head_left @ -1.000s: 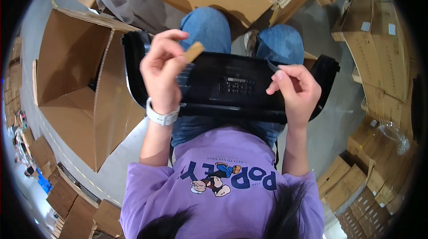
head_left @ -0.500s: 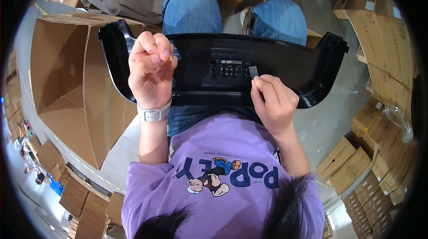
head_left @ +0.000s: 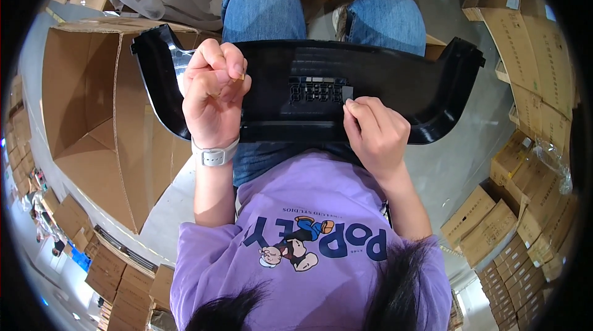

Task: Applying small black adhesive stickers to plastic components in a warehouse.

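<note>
Pinching a small grey piece (head_left: pixel 348 92) in its fingers, the right hand (head_left: pixel 378 136) is over the black panel (head_left: pixel 389 71); the left hand (head_left: pixel 214 93) has its fingers closed on a tan scrap (head_left: pixel 243 77). Across the lap, the panel runs left to right — bent ends pointing away, kneeward. Leftward, an open cardboard box (head_left: pixel 148 158).

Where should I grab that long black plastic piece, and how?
I'd hold the black plastic piece by its two curved ends, one hand on each, coming from the outer left and right sides. It's long and lies crosswise, so that should balance it. The ends poke out past the knees, well away from the grid near the middle.
</note>
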The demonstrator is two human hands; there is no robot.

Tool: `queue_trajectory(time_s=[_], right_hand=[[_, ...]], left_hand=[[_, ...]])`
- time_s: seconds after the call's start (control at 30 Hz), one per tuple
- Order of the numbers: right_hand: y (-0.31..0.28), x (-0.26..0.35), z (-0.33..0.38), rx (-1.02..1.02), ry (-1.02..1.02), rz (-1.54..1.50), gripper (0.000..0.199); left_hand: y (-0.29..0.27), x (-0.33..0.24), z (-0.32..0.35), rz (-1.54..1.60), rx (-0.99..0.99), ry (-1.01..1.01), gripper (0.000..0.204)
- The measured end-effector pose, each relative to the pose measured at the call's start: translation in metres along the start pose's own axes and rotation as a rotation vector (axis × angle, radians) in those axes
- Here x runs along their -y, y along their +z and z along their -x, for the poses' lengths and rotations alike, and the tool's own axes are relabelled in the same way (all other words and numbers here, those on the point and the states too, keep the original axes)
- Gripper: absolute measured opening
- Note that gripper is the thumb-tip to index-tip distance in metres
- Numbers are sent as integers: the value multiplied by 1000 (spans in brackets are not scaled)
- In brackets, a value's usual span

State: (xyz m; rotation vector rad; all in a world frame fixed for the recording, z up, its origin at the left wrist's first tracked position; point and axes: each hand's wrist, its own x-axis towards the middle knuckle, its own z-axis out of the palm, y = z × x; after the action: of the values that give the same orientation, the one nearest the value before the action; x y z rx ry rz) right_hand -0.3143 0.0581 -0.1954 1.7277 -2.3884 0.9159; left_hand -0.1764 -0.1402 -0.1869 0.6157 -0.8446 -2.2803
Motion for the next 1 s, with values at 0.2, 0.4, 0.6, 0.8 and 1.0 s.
queue_trajectory(time_s=[0.2, 0.4, 0.6, 0.8, 1.0], right_hand=[[-2, -2, 1, 69, 4, 5, 9], [-39, -6, -10, 541, -6, 90, 23], [-24, -3, -7, 276, 88, -32, 29], [-23, -7, -7, 274, 170, -71, 25], [-50, -22, -11, 592, 8, -174, 19]], left_hand=[[-2, 3, 1, 17, 19, -13, 6], [-2, -3, 4, 13, 6, -26, 3], [3, -1, 2, 19, 30, -117, 11], [1, -4, 1, 28, 53, -237, 19], [7, -12, 9, -99, 15, -190, 31]])
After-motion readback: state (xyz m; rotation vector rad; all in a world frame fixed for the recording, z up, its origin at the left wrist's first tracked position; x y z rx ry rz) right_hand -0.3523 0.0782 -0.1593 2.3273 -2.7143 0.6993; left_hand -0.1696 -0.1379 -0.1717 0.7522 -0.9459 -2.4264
